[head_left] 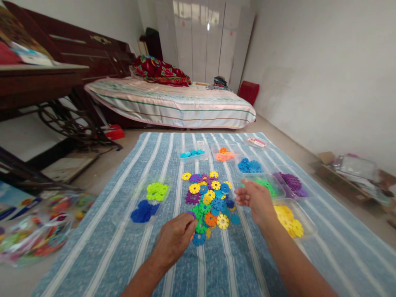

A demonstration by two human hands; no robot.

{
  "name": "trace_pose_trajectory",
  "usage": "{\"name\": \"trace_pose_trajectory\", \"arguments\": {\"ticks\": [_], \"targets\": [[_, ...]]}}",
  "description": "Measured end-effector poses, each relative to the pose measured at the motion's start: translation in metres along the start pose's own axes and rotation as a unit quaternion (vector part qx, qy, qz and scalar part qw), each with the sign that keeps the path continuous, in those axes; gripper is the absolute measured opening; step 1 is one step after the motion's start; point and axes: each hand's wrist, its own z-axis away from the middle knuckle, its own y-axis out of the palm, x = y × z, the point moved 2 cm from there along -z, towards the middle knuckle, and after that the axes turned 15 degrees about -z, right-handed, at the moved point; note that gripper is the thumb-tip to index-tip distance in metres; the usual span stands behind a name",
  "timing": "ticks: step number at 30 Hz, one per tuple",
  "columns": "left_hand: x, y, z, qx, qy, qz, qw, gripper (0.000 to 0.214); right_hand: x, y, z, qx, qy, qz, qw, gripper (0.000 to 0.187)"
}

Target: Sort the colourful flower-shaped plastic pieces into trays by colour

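Note:
A mixed pile of flower-shaped plastic discs in yellow, purple, green, blue and orange lies in the middle of the cloth. At the pile's near left edge, my left hand is closed, thumb against curled fingers; what it may hold is hidden, though a bit of purple shows by the fingertips. My right hand hovers just right of the pile with fingers slightly bent and apart, and I see nothing in it. Behind it sits a clear tray of green discs. A tray of yellow discs stands beside my right wrist.
Around the pile stand clear trays with purple, blue, orange, light-blue, and lime and dark-blue discs. A striped cloth covers the surface. Bagged toys lie left; a cardboard box stands right.

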Motion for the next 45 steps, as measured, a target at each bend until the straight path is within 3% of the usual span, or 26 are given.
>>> {"name": "trace_pose_trajectory", "arguments": {"ticks": [3,6,10,12,14,24,28,32,35,39,42,45], "targets": [[0.001,0.001,0.002,-0.009,0.002,0.002,1.000,0.028,-0.027,-0.014,0.017,0.025,-0.089,0.174,0.980,0.031],[-0.003,0.000,0.002,-0.015,-0.003,0.003,1.000,0.027,-0.047,-0.031,0.033,0.066,-0.224,0.375,0.897,0.024],[-0.017,-0.004,-0.002,-0.025,0.014,0.004,1.000,0.026,-0.064,-0.043,0.045,0.081,-0.314,0.528,0.785,0.025],[-0.028,-0.005,-0.006,-0.016,0.030,-0.001,0.999,0.025,-0.068,-0.044,0.047,0.074,-0.333,0.568,0.749,0.022],[-0.039,-0.004,-0.013,0.002,0.040,-0.012,0.999,0.024,-0.072,-0.045,0.048,0.076,-0.342,0.586,0.730,0.019],[-0.091,0.004,-0.082,0.074,0.059,-0.140,0.986,0.022,-0.076,-0.047,0.042,0.104,-0.385,0.554,0.730,0.015],[-0.101,0.009,-0.102,0.112,0.060,-0.178,0.976,0.023,-0.075,-0.046,0.042,0.112,-0.387,0.541,0.738,0.014],[-0.102,0.012,-0.107,0.130,0.074,-0.177,0.973,0.017,-0.073,-0.047,0.041,0.112,-0.386,0.530,0.747,0.014],[-0.099,0.013,-0.105,0.118,0.062,-0.152,0.979,0.016,-0.072,-0.048,0.041,0.117,-0.386,0.525,0.749,0.014],[-0.085,0.005,-0.101,0.089,0.027,-0.017,0.995,0.010,-0.071,-0.050,0.041,0.126,-0.379,0.527,0.750,0.014],[-0.060,-0.020,-0.093,0.077,0.005,0.060,0.995,0.013,-0.071,-0.052,0.040,0.130,-0.381,0.523,0.751,0.014],[-0.022,-0.058,-0.083,0.056,-0.038,0.041,0.997,0.017,-0.072,-0.053,0.040,0.136,-0.377,0.524,0.751,0.014]]}}
